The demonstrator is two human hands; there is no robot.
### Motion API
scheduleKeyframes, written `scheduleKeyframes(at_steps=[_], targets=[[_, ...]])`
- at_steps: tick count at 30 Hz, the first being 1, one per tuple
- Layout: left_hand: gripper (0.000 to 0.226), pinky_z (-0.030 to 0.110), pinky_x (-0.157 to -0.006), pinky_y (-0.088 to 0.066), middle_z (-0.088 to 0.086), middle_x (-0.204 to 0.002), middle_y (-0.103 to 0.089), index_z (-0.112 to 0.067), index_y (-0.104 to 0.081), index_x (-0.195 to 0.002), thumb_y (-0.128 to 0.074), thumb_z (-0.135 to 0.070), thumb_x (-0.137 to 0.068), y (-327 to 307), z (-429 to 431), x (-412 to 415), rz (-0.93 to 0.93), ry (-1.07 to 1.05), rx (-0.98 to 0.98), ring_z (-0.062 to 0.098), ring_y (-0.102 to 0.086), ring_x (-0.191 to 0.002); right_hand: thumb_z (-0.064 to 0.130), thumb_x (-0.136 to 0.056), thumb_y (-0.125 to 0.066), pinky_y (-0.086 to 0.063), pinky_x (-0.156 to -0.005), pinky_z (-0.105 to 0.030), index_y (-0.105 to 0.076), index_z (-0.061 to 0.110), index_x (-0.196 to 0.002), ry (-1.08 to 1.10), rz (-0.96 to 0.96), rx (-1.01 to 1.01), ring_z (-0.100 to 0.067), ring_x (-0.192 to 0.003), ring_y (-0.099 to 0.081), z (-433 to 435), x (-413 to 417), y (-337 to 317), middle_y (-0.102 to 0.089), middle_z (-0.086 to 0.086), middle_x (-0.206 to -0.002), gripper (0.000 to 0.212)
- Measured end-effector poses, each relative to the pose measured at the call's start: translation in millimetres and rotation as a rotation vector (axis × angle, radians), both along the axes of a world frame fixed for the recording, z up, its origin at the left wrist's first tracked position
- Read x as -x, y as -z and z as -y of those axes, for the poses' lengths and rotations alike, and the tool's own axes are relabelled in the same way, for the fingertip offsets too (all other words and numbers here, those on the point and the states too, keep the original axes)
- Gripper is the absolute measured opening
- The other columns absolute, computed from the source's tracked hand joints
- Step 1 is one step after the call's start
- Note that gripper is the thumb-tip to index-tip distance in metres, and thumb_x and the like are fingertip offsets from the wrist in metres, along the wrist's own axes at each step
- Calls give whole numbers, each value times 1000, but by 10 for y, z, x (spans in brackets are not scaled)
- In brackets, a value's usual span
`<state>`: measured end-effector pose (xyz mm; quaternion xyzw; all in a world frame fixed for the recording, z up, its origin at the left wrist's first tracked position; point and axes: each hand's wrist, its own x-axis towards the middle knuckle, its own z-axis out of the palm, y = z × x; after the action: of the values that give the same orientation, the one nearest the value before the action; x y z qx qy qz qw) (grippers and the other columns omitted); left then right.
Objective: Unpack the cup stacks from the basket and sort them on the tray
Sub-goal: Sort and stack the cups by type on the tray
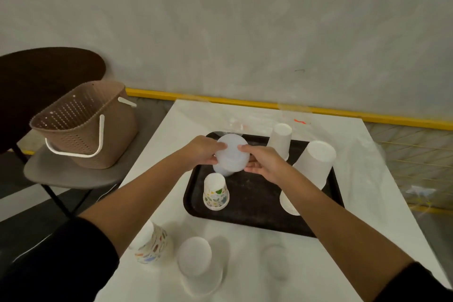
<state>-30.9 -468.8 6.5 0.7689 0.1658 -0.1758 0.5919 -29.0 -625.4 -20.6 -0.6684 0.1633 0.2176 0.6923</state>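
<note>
The translucent cup stack was held mouth-down over the far-left corner of the tray, its long axis close to upright and its closed base facing up towards the camera. Whether its lower rim already touched the tray could not be told. It sat squarely between the two hands, neither clearly nearer. The left hand gripped its left wall and the right hand its right wall. The fingers of both were curled partway round the sides, with the tips nearly meeting over the base.

On the tray's near-left part, just in front of the held stack, stood a patterned cup, mouth-down. So a straight drop looked tight on that side. White paper cups stood along the tray's right and far side.

Off the tray's near edge, on the tabletop, stood more stacks, one patterned and one white. The basket sat well left of the tray, on a chair.
</note>
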Motion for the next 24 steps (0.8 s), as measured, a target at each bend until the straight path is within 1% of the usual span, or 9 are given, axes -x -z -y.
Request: scheduleKeyframes(at_steps=[2, 6, 9, 12, 15, 16, 20, 23, 24], targets=[[41, 27, -78, -53, 17, -125, -57, 2, -52, -123, -61, -18, -88, 85, -50, -178, -8, 2, 3, 27, -58, -109, 22, -83, -67, -52, -76, -30, -53, 3, -120, 21, -14, -6, -22, -90, -57, -68, -149, 67, -59, -9, -98, 44], [42, 29, -86, -50, 18, -127, -56, 3, -51, -126, -60, -17, -89, 302, -129, -471, -33, -1, -27, 29, -57, -113, 21, -82, -68, -52, -82, -33, -55, 2, -120, 55, -37, 25, -25, -99, -57, -193, -426, 250, -58, -16, -118, 44], [38, 29, -84, -50, 19, -126, -56, 3, -52, -122, -59, -14, -89, 459, -199, -633, -63, 3, -18, 29, -57, -113, 20, -82, -68, -52, -83, -33, -56, 2, -119, 60, -70, 51, -25, -99, -57, -282, -585, 370, -58, -17, -120, 42], [34, 28, -82, -50, 19, -124, -56, 4, -54, -119, -58, -14, -89, 577, -237, -724, -83, 2, -18, 27, -57, -109, 20, -83, -67, -53, -72, -28, -55, 1, -122, 61, -107, 90, -25, -101, -55, -347, -675, 446, -56, -15, -115, 45], [33, 28, -83, -50, 19, -124, -56, 4, -55, -118, -57, -13, -90, 690, -246, -794, -114, 6, -31, 27, -57, -109, 21, -83, -67, -51, -63, -24, -54, 2, -122, 68, -132, 140, -28, -108, -56, -390, -734, 547, -56, -16, -120, 45], [33, 28, -81, -51, 19, -124, -56, 4, -55, -118, -57, -13, -90, 727, -243, -808, -126, 9, -38, 27, -57, -109, 21, -83, -66, -51, -64, -25, -54, 3, -123, 67, -137, 163, -28, -108, -56, -400, -742, 585, -56, -16, -122, 45], [33, 24, -73, -51, 18, -124, -55, 4, -54, -118, -56, -15, -91, 852, -233, -822, -156, 14, -65, 23, -56, -101, 22, -86, -62, -51, -80, -32, -51, 6, -127, 54, -133, 252, -28, -113, -54, -433, -748, 699, -53, -14, -128, 45], [36, 27, -82, -50, 16, -124, -55, 0, -53, -120, -57, -21, -91, 891, -232, -806, -169, 12, -100, 26, -57, -108, 25, -88, -60, -49, -81, -32, -49, 8, -129, 30, -119, 312, -28, -115, -53, -436, -739, 727, -51, -14, -131, 46], [37, 27, -84, -49, 15, -124, -56, -1, -53, -121, -57, -23, -91, 890, -231, -797, -169, 13, -111, 26, -56, -107, 27, -88, -59, -49, -81, -32, -49, 9, -129, 26, -119, 323, -28, -114, -53, -432, -731, 725, -51, -13, -132, 46]])
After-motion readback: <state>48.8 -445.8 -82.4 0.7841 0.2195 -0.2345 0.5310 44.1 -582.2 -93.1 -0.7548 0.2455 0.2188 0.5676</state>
